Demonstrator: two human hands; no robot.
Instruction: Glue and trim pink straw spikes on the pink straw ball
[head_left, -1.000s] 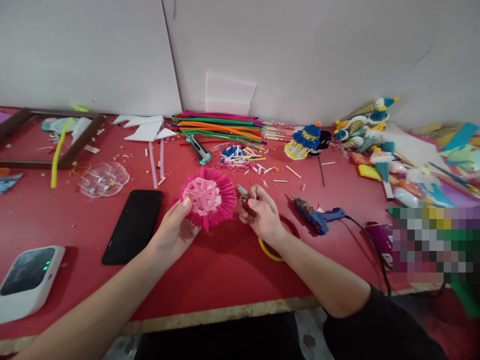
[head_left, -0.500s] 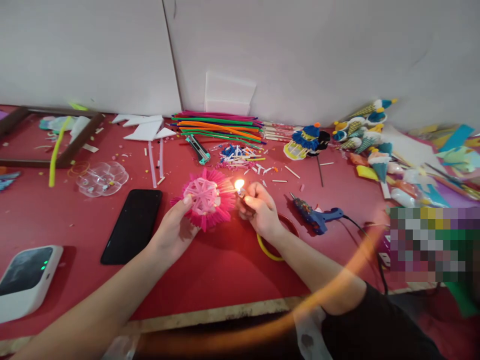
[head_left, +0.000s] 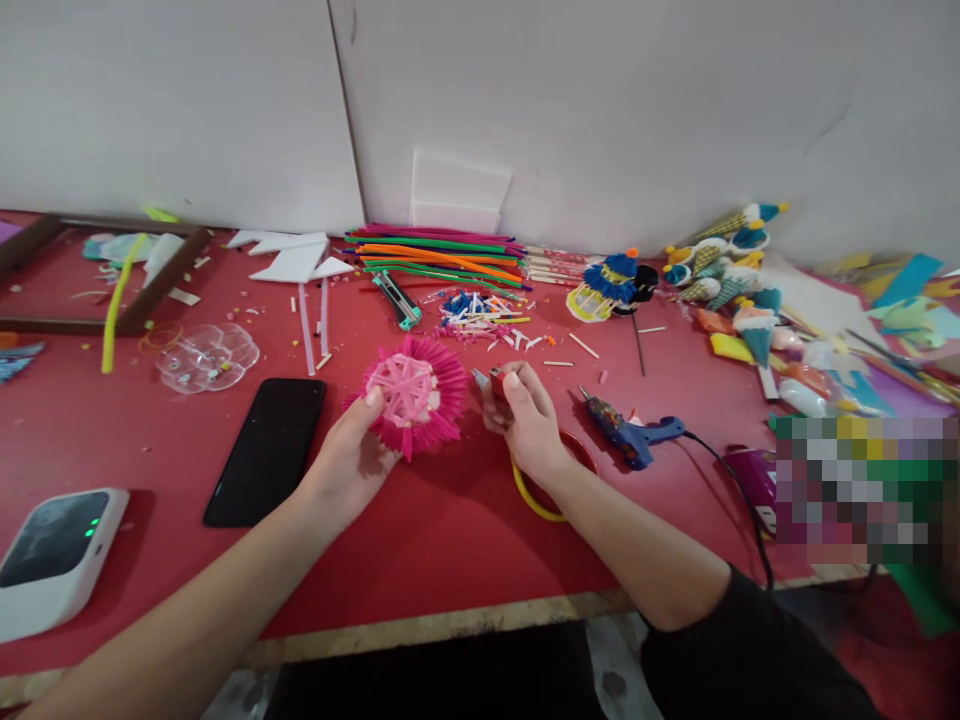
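My left hand (head_left: 351, 445) grips a small pink craft piece (head_left: 409, 390) by its left side, thumb on top. The piece has a pale pink woven frame and a bright magenta pleated fringe around it. To its right, my right hand (head_left: 529, 410) is closed around a red lighter (head_left: 498, 382), whose metal tip points toward the fringe across a small gap. No flame shows at the lighter now. Beneath the right wrist lies a yellow and red ring (head_left: 536, 500), partly hidden.
A glue gun (head_left: 630, 430) with a cord lies right of my right hand. Left of my left hand are a black phone (head_left: 264, 450) and a white device (head_left: 60, 560). Behind are a cutter (head_left: 397, 300), pipe cleaners (head_left: 439, 258), scraps (head_left: 480, 310) and a blue-topped craft piece (head_left: 611, 285).
The flame at the lighter has gone out, and the glow on the fringe with it. My right thumb has lifted, showing the red lighter. Both hands stay nearly in place.
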